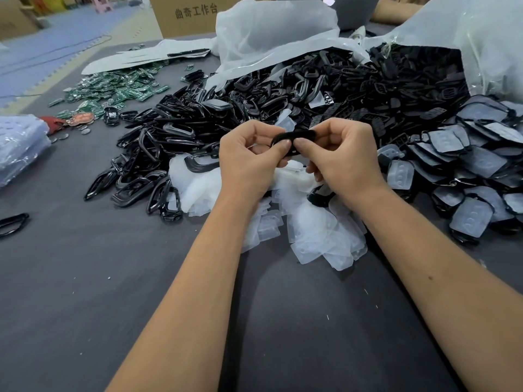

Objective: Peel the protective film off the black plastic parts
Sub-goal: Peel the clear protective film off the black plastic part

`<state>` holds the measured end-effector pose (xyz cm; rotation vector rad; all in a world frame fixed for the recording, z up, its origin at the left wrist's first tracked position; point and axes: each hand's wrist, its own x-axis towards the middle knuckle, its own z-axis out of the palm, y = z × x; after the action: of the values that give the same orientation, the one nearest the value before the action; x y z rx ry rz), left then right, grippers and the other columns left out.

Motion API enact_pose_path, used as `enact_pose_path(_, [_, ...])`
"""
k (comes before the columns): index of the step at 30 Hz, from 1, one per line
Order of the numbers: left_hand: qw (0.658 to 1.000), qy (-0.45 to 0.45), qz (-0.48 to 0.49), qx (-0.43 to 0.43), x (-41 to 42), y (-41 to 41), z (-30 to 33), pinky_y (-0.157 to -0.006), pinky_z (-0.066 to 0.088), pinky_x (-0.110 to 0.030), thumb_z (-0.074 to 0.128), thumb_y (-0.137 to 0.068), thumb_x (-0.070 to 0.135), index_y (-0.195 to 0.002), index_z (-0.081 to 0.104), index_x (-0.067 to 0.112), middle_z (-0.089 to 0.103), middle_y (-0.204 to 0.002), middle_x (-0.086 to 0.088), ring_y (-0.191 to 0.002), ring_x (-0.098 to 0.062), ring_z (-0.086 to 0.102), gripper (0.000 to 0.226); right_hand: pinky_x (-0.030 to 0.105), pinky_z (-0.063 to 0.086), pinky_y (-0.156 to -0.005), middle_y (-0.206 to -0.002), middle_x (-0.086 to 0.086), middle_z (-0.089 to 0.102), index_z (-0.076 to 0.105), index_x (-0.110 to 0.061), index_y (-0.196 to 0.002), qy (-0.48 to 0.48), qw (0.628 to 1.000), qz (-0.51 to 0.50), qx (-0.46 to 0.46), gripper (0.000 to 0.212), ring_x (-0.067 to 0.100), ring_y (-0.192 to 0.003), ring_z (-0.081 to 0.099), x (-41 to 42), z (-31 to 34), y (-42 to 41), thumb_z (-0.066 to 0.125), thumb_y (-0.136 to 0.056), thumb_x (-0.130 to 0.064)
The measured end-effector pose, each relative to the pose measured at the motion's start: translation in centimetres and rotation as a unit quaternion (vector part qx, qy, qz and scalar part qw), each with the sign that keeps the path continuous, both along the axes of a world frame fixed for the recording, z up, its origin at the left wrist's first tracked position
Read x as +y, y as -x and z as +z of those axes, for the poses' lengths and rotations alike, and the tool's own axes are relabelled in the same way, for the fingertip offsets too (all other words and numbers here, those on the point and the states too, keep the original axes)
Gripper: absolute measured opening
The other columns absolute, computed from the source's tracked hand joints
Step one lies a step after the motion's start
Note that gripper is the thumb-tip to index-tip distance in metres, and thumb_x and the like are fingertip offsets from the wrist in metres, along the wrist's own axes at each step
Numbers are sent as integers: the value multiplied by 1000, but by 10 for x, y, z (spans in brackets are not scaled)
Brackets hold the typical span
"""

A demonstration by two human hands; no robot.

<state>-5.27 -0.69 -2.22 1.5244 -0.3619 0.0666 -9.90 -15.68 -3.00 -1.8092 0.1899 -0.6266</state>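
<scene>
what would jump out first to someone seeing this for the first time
First, the left hand and right hand at centre, both pinching one black plastic part above a heap of peeled film. Behind them a huge pile of black parts spills from white plastic bags across the grey table. Green circuit boards lie scattered far left.

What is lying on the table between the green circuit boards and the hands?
In the head view, a heap of black plastic frames fills the stretch between the green circuit boards and the left hand, spread across the grey table.
</scene>
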Motion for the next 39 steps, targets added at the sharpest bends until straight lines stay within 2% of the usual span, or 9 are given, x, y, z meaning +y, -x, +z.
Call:
enact_pose_path(4, [993,7,99,-60,0,-5,3,-62,59,-31,75,-84,-5,-90,71,11,66,-73,-13,-61,-27,67,18,23,53,-62,-78,-2,71,71,-12,-99,148,989,-21,-10,34,11,-67,68,2,1,3,84,-86,-41])
enact_pose_path(9, [976,110,179,-50,10,-15,7,-62,56,-24,72,-87,-8,-90,67,9,63,-74,-4,-68,-27,62,18,38,56,-76,-94,-7,63,77,-24,-100,304,940,124,93,38,9,-79,58,12,3,3,88,-75,-50])
enact_pose_path(13, [977,130,164,-37,9,-15,8,-63,56,-23,72,-88,-9,-91,67,5,66,-72,4,-66,-20,68,16,29,56,-67,-80,-9,72,79,-19,-86,197,975,102,25,14,5,-67,61,3,-1,2,84,-86,-33])
enact_pose_path(16, [980,130,148,-34,6,-12,8,-62,56,-22,71,-88,-10,-90,67,6,66,-66,10,-65,-16,70,17,22,51,-56,-67,-9,67,75,-17,-84,-10,997,74,-16,11,5,-55,57,-8,-3,3,76,-95,-19])
enact_pose_path(19, [983,144,109,-11,6,-8,11,-61,55,-21,71,-89,-9,-93,67,6,68,-65,11,-66,-15,71,16,20,45,-43,-68,4,65,67,-10,-90,-185,978,97,-18,14,9,-45,56,-10,-2,5,67,-101,-17])
enact_pose_path(24, [973,218,10,77,8,-3,17,-58,54,-17,68,-93,-8,-95,64,8,65,-69,3,-70,-18,73,17,19,44,-45,-90,17,78,57,-5,-98,-291,942,166,-16,16,16,-60,69,-8,3,4,50,-110,-14])
enact_pose_path(27, [965,239,-4,108,8,-3,17,-58,54,-17,68,-92,-9,-97,64,6,54,-81,-12,-69,-19,73,15,19,43,-48,-94,18,77,57,-8,-96,-321,930,179,-26,9,17,-66,68,-9,4,3,55,-105,-6])
enact_pose_path(31, [987,142,43,58,5,-6,10,-61,55,-21,69,-91,-10,-93,66,6,57,-56,14,-64,-16,72,16,23,46,-53,-93,17,75,61,-9,-105,-296,942,153,-32,25,19,-70,67,-10,1,3,72,-88,5])
enact_pose_path(39, [993,13,113,9,2,-8,-2,-64,59,-27,73,-86,-6,-96,77,12,69,-77,-11,-65,-17,69,21,20,43,-46,-81,10,75,70,-7,-92,-226,969,90,-49,10,13,-56,63,-4,-1,3,79,-90,-5])
